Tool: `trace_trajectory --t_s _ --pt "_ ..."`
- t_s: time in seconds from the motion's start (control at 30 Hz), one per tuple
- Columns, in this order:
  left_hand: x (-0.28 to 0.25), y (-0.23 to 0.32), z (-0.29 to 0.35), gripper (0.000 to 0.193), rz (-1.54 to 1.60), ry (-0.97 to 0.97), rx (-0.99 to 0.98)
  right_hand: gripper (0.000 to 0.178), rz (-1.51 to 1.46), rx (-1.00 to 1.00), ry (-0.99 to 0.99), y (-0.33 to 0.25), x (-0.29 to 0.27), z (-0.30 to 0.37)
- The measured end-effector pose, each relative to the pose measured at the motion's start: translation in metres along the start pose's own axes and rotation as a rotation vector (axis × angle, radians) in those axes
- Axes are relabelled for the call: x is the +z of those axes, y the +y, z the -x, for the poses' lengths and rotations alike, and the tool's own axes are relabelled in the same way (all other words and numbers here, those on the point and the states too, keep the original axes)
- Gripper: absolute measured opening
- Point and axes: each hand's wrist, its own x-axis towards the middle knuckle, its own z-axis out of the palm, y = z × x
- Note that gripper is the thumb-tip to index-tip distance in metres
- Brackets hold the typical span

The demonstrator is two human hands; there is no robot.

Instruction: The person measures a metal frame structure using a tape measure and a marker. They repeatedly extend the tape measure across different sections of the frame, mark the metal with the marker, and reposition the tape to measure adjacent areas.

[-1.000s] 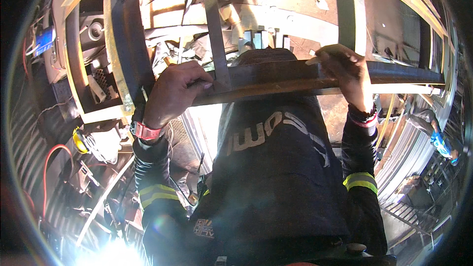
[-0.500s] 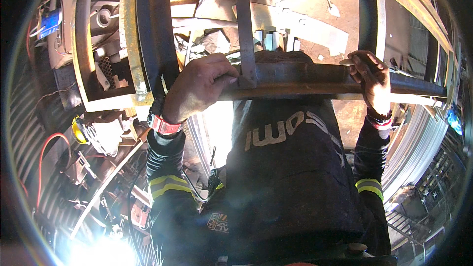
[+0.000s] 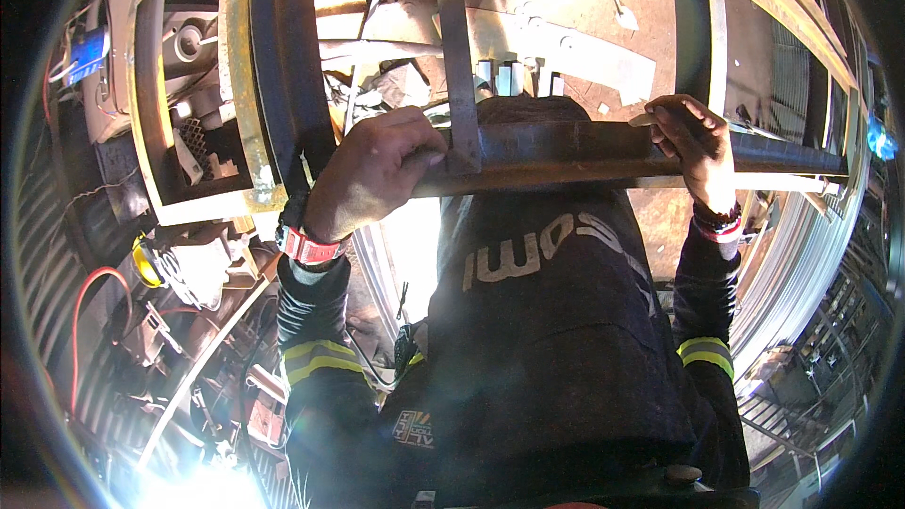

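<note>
Across in front of me runs a rusty brown steel bar (image 3: 575,153) with an angled profile. A flat grey metal square (image 3: 456,66) lies over it, its long blade pointing away from me. My left hand (image 3: 377,165) is closed at the square's near end, thumb and fingers pinching its left edge; the part under the hand is hidden. To the right, my right hand (image 3: 693,146) pinches a small pale flat piece (image 3: 643,120), possibly marking chalk, just above the bar's far edge. A gap of bar separates the piece from the square.
Rusty steel frames (image 3: 240,85) stand at left, and another frame edge (image 3: 782,0) curves at upper right. Metal offcuts and a pale plate (image 3: 603,57) lie on the floor beyond. Long metal profiles (image 3: 792,273) are stacked at right. Bright glare (image 3: 198,485) fills the lower left.
The view has shifted slightly, so most things sit a little further left. My right hand has come very slightly closer to the square with the pale piece. My left hand's grip looks unchanged.
</note>
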Motion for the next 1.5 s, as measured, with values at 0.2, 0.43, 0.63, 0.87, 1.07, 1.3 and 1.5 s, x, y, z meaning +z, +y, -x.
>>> trace_trajectory --t_s 0.2,0.43,0.63,0.87,1.07,1.3,1.5 --pt "0.000 0.000 -0.001 0.009 -0.023 0.004 0.019 0.013 0.003 -0.033 -0.014 0.002 -0.002 -0.001" --pt "0.001 0.002 -0.002 0.007 -0.013 0.027 0.054 0.013 0.033 -0.017 -0.029 -0.007 0.004 0.000" --pt "0.002 0.000 -0.001 0.007 -0.041 0.030 0.080 0.014 0.074 0.035 -0.077 -0.023 0.030 0.002" --pt "0.001 0.002 -0.003 0.008 -0.030 0.024 0.077 0.034 -0.013 -0.212 -0.338 -0.012 0.057 -0.010" --pt "0.001 0.002 -0.001 0.008 -0.041 0.027 0.075 0.035 0.091 -0.202 -0.467 -0.034 0.081 -0.023" --pt "0.001 -0.004 -0.003 0.018 -0.081 0.001 0.085 0.017 0.440 -0.251 -0.512 -0.046 0.121 -0.033" --pt "-0.001 -0.006 -0.001 0.026 -0.100 0.009 0.098 0.021 0.660 -0.125 -0.634 -0.064 0.143 -0.040"
